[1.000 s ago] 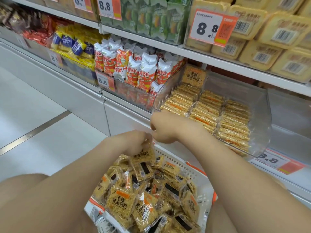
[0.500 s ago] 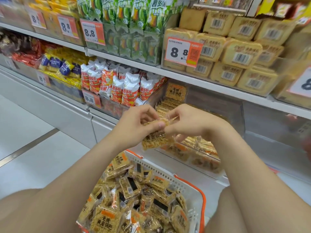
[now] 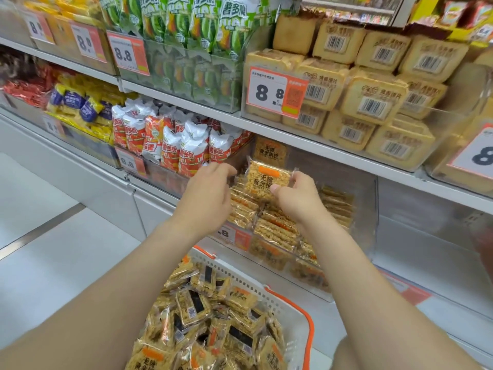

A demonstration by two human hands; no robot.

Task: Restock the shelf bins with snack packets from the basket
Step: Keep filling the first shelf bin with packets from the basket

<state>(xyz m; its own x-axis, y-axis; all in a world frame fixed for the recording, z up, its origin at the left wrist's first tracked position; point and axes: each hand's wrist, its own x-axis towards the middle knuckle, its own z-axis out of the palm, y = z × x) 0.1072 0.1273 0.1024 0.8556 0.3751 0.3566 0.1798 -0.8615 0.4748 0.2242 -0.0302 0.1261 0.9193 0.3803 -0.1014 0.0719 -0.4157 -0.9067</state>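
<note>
Packet [image 3: 264, 177]: pinching it w/ right hand [image 3: 301, 201] at lower right corner, thumb pressing on printed front, other fingers tucked behind. Holding it upright, label facing cam, just above stocked rows [image 3: 274, 228] standing in clear bin [image 3: 369, 209] on lower shelf. Holding left hand [image 3: 206, 194] just beside packet's left edge, fingers curling toward it (touching the clear wrapper or not, can't tell, seeing only back of hand). Hovering w/ both over bin's front half. Looking down: basket [image 3: 309, 324] btw the forearms, white w/ orange rim, carrying a heap of loose packets [image 3: 213, 313] of same kind. Spotting red-and-white bags [image 3: 170, 148] in next bin to the left, bread packs [image 3: 373, 102] on shelf above, 8.8 price tag [image 3: 276, 92] in front.
</note>
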